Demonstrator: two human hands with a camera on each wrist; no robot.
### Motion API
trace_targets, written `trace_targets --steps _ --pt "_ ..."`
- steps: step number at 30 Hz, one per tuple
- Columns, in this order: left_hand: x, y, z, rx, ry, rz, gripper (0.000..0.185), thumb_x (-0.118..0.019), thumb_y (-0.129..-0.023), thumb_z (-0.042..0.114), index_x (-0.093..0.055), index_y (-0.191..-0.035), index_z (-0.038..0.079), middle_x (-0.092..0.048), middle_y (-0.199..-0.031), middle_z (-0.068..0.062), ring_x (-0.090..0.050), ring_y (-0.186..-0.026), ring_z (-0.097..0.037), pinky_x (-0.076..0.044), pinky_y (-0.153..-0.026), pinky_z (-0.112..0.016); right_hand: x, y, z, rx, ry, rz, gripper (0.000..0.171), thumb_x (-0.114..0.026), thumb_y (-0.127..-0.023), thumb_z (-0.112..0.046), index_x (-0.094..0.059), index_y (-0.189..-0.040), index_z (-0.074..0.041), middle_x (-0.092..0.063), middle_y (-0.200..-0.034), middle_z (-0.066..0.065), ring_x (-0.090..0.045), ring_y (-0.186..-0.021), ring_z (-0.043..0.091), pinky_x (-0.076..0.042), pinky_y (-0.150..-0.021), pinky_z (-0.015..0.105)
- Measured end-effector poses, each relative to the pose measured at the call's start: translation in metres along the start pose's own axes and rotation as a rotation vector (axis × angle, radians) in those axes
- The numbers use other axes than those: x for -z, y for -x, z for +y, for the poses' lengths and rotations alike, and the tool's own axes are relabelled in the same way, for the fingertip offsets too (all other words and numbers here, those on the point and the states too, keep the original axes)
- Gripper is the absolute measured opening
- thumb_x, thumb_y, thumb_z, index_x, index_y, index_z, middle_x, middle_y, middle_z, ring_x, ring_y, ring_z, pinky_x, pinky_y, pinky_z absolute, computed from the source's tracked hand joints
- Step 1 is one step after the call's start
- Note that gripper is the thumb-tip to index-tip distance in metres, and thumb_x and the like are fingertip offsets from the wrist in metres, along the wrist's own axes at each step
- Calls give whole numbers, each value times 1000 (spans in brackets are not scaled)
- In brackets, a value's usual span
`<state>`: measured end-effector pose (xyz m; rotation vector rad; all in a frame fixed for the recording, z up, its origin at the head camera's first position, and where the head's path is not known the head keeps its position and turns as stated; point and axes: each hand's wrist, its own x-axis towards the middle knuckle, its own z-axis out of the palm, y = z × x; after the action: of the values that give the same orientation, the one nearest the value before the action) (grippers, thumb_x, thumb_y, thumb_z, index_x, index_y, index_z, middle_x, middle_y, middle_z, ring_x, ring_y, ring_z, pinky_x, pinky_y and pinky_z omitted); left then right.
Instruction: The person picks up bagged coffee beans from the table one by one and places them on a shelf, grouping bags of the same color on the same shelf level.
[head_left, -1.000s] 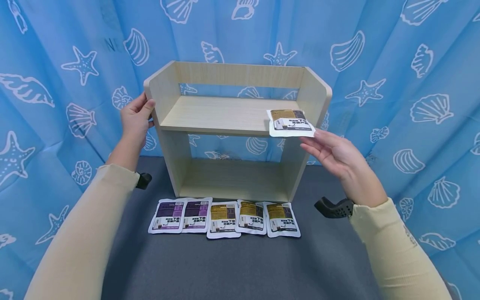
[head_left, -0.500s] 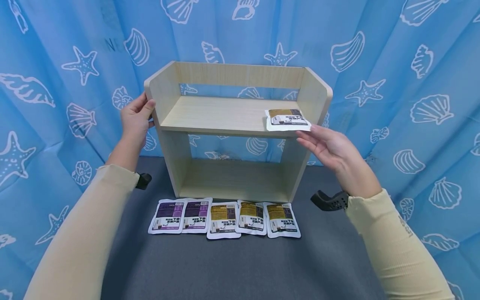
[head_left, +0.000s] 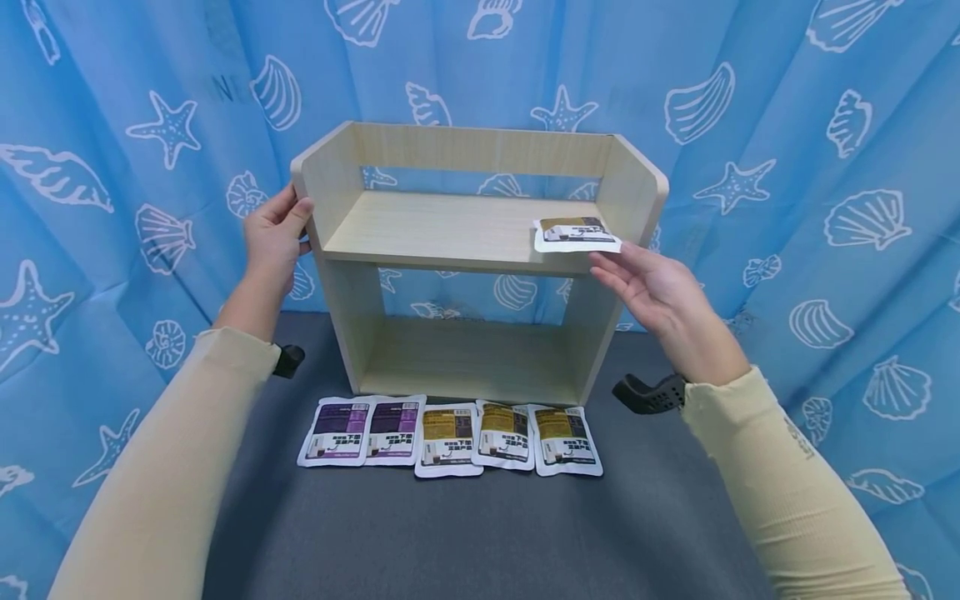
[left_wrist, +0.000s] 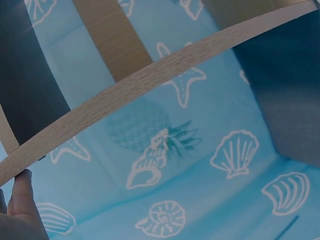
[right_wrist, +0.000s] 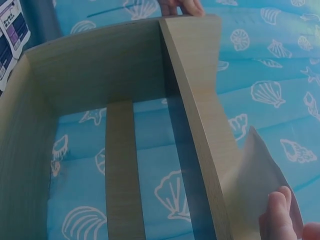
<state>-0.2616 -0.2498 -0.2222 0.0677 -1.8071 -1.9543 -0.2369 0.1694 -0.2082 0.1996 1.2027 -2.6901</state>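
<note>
Pouch, flat, white-edged and gold-labelled (head_left: 577, 234), levels out at the pale, wood-grain, two-tier shelf (head_left: 480, 265)

And further in it goes! Compared with a second ago, the pouch has tipped flatter and its near edge has come up and back, so now it's over the right end of the shelf's upper board (head_left: 442, 229). The bare right hand (head_left: 660, 296) has travelled with it, fingers pinching the near corner toward the shelf's right side. No release yet, so I'd call this a placement under way rather than finished; whether the pouch's underside touches the board, I can't tell.

Over at the shelf's left, the bare left hand (head_left: 276, 237) hasn't budged: it's clamped on the edge of the upright side panel (head_left: 327, 183), apparently steadying things. In front of the shelf, nothing has shifted either: two flat purple-and-white pouches (head_left: 393, 429) toward its left, three flat gold-and-white pouches (head_left: 448, 440) from its middle rightward, all lying on the dark grey tabletop (head_left: 480, 542).
</note>
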Motion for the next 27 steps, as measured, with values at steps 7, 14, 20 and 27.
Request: trace_targets --steps 7,14,20,27 --pt "0 0 0 -2 -5 -5 50 -65 -88 34 -57 -137 25 -57 -136 -4 -55 -121 -21 -45 -100 -39 -5 -4 4 13 20 6 62 -51 -100 -8 -23 -154 -15 -35 -154 8 -68 -99 20 -51 -90 30" --pt "0 0 0 -2 -1 -9 51 -66 -88 34 -57 -137 25 -57 -136 -4 -55 -121 -21 -44 -100 -40 -6 -7 6 27 27 14 61 -50 -100 -9 -23 -154 -14 -36 -153 9 -68 -98 19 -52 -89 29" --pt "1 -1 0 3 -2 -16 52 -66 -87 34 -57 -137 25 -57 -136 -3 -56 -120 -21 -45 -100 -39 -6 -10 6 37 9 44 58 -50 -101 -11 -24 -153 -14 -47 -143 11 -66 -104 20 -52 -89 31" --pt "2 -1 -1 16 -19 -13 53 -67 -86 37 -57 -137 28 -57 -137 -1 -55 -120 -19 -47 -99 -35 -6 -11 8 52 -2 16 61 -50 -101 -12 -21 -154 -16 -38 -151 9 -58 -119 21 -50 -92 30"
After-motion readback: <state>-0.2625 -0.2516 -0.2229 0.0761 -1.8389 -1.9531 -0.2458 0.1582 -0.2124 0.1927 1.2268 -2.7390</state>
